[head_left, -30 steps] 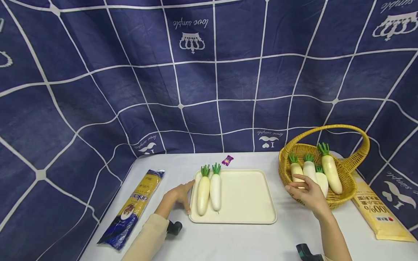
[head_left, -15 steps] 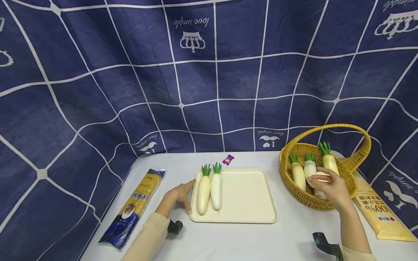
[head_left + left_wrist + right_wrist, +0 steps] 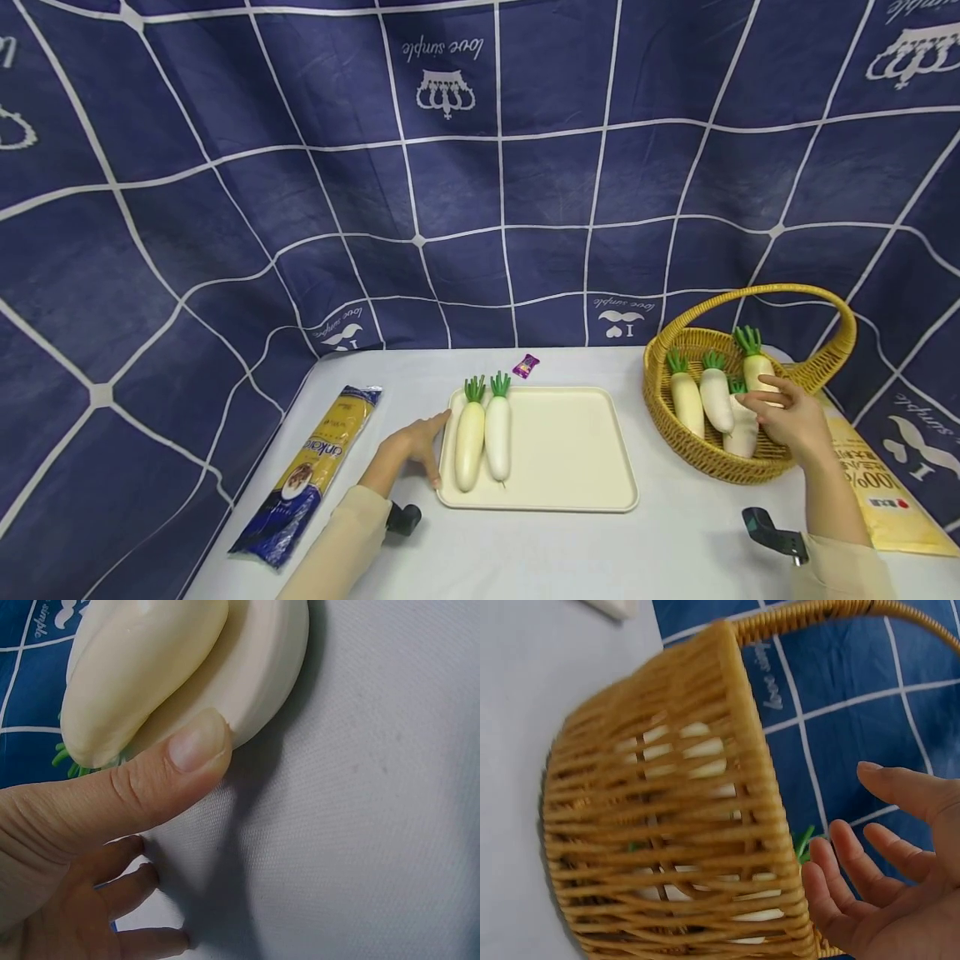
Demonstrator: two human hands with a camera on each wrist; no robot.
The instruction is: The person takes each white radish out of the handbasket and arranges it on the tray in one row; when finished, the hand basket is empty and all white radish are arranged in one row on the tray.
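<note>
Four white radishes (image 3: 717, 402) with green tops are held in a yellow wicker basket (image 3: 693, 454), which is topped by an arched handle (image 3: 757, 290). Over its right side the right hand (image 3: 791, 417) is poised, its fingers loosely bent and its thumb set apart, with nothing seen gripped between them (whether the nearest radish is brushed by a fingertip cannot be told). Well to the left, two more radishes (image 3: 483, 440) are laid side by side at the left end of a cream tray (image 3: 570, 454). That tray's rim is touched by the thumb of the left hand (image 3: 415, 444), whose fingers are spread and have hold of nothing. Behind the tray a purple wrapped sweet (image 3: 527, 366) is seen. The white tabletop (image 3: 600, 550) is flanked by a blue-and-gold packet (image 3: 311, 475) on the left and a yellow packet (image 3: 888, 492) beside the basket, and is backed by a navy checked cloth (image 3: 547, 183).
</note>
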